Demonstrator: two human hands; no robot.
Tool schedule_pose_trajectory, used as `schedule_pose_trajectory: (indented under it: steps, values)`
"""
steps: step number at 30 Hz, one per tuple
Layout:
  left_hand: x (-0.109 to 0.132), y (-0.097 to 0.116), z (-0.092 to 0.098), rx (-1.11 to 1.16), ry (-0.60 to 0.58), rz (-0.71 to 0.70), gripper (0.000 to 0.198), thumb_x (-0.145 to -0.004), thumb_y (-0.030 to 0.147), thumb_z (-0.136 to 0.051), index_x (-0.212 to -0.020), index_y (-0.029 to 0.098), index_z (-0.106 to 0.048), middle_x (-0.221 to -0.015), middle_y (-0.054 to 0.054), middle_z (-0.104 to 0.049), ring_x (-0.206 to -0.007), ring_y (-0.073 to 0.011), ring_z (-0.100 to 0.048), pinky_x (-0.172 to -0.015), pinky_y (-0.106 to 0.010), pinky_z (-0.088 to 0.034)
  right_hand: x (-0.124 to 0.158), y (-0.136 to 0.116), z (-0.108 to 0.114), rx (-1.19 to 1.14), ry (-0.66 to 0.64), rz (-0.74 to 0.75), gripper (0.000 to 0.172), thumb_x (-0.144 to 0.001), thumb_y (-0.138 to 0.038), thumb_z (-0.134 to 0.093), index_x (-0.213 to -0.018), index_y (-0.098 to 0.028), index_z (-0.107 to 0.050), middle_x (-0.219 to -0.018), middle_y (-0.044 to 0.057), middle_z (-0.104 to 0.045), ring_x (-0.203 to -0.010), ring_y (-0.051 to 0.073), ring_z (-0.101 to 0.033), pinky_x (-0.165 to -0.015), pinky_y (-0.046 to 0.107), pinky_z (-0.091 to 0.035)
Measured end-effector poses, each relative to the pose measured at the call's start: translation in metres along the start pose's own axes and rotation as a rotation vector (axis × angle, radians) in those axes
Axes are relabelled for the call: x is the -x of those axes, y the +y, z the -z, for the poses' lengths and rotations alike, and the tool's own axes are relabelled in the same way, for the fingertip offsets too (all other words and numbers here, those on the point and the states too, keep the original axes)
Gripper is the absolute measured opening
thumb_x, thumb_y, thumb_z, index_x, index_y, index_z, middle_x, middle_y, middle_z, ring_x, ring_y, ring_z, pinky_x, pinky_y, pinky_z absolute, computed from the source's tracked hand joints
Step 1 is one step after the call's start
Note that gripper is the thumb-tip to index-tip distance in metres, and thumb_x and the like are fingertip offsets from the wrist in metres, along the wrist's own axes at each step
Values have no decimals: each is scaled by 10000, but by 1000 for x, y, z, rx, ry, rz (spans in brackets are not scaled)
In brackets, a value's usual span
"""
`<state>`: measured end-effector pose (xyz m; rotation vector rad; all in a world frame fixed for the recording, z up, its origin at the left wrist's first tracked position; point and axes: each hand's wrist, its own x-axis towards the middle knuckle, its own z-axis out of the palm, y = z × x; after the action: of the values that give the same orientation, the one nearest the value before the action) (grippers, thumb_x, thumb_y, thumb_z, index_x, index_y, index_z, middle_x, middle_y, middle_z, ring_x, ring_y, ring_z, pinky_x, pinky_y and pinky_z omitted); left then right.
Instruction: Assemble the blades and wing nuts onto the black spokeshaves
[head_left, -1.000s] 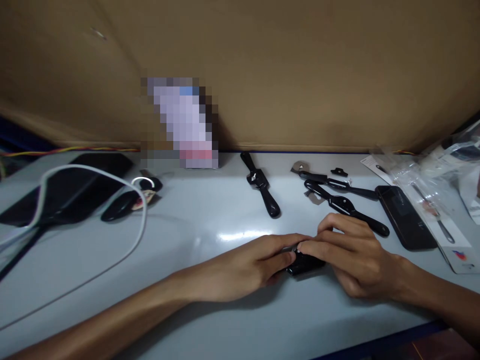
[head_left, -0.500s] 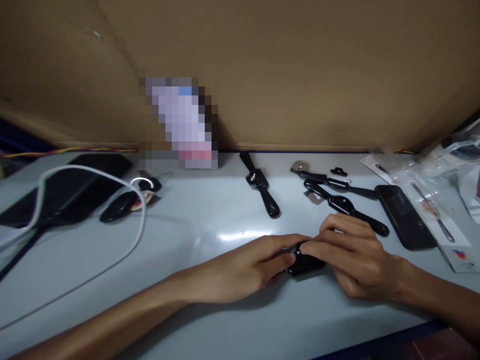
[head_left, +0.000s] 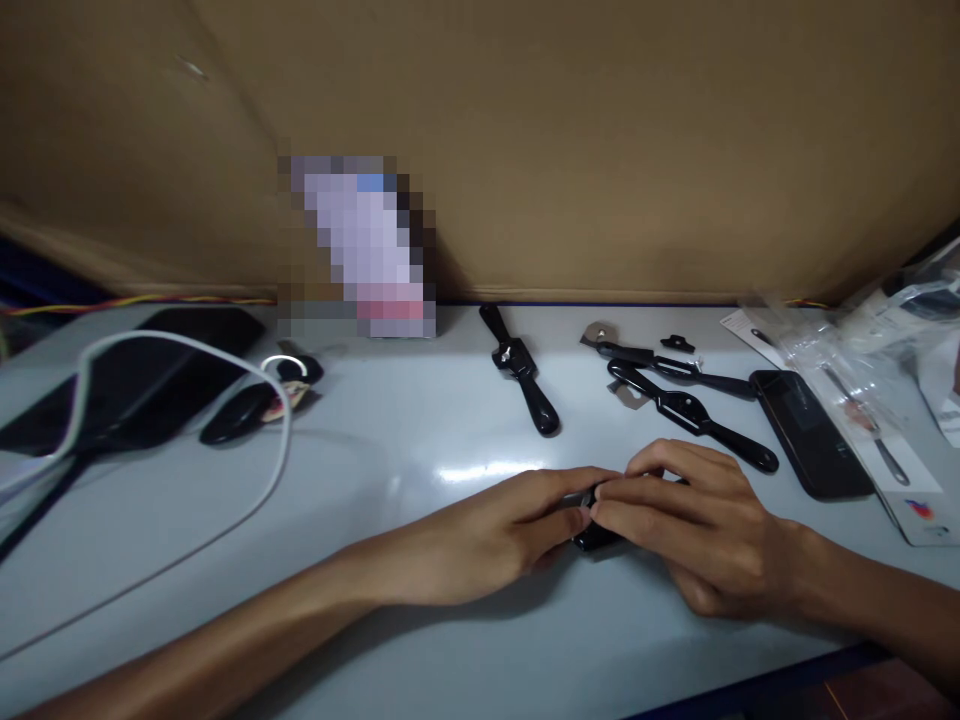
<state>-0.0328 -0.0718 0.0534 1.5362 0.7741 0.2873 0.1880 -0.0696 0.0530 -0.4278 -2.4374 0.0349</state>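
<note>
My left hand is closed around one end of a glossy black spokeshave, its thumb on the near side. From the other side my right hand has its fingertips pressed together on the middle of the same tool, meeting the left thumb. Those fingers cover most of the body, so any small part under them is hidden. Beyond the hands lies another spokeshave. Farther right are two more spokeshave bodies, with a flat metal blade and a small black cap piece close by.
A black phone lies to the right, beside clear plastic packaging with a printed card. On the left, a white cable loops past a dark flat object and keys. A cardboard panel stands behind.
My right fingers have shifted slightly left and closed over the middle of the spokeshave, covering a screw that showed before. My left hand stays in place.
</note>
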Motion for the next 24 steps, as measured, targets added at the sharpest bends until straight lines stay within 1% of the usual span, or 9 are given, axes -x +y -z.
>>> schedule_pose_trajectory:
  steps: [2,4,8,12,15,18,21,23,24]
  values:
    - [0,0,0,-15,-2,11,311,-1045,303,-417,-1203,174,-652,-663,70,-367,-627,-132,-353,-646,-260,-350,0,1,-1,-12,18,-2,319,-885,34,-443,-932,-120,-718,-934,97,-774,-799,203,-611,-638,316,-544]
    - [0,0,-1,-24,6,10,301,-1041,316,-429,-1154,171,-666,-660,65,-371,-651,-140,-374,-658,-259,-361,0,3,-2,-24,28,-17,323,-876,44,-447,-929,-115,-723,-854,89,-754,-763,198,-588,-615,311,-532]
    - [1,0,-2,-24,17,-16,329,-1045,312,-426,-1266,208,-647,-654,56,-408,-714,-161,-436,-713,-263,-402,0,4,-5,-46,36,-13,326,-852,54,-444,-885,-97,-731,-685,67,-672,-666,184,-529,-555,302,-485]
    - [1,0,-1,-24,40,-38,361,-1039,331,-443,-1309,221,-657,-674,45,-487,-785,-176,-498,-788,-286,-436,0,3,-6,-76,38,20,323,-833,50,-435,-849,-95,-723,-669,73,-669,-641,182,-527,-542,305,-483]
    - [2,-2,-1,-25,43,-51,363,-1031,333,-452,-1305,219,-659,-656,51,-462,-779,-176,-497,-784,-288,-438,1,3,-4,-97,26,25,320,-804,62,-435,-835,-103,-708,-681,75,-692,-649,185,-558,-544,303,-500]
    - [1,-3,-1,-27,43,-45,361,-1030,332,-447,-1309,216,-645,-645,58,-421,-722,-164,-461,-716,-272,-420,1,3,-3,-99,-3,27,339,-834,57,-421,-916,-108,-705,-693,61,-710,-675,184,-607,-556,286,-524]
    - [1,-3,-1,-16,23,-35,343,-1027,332,-440,-1272,199,-640,-651,64,-398,-667,-146,-416,-658,-260,-385,3,3,-2,-103,-4,47,359,-862,51,-413,-1038,-92,-691,-729,62,-737,-739,191,-670,-608,287,-571]
    - [1,-3,-1,-8,14,-29,312,-1017,327,-439,-1194,183,-651,-645,70,-384,-654,-140,-404,-654,-260,-376,4,2,-1,-115,-3,51,398,-864,52,-401,-1114,-103,-669,-784,57,-760,-843,200,-713,-672,297,-607]
    - [0,-3,0,-11,18,-22,288,-1009,323,-443,-1138,178,-656,-643,70,-384,-657,-140,-406,-658,-262,-376,3,2,0,-128,1,43,431,-855,58,-395,-1154,-113,-653,-850,60,-777,-926,204,-727,-731,312,-625]
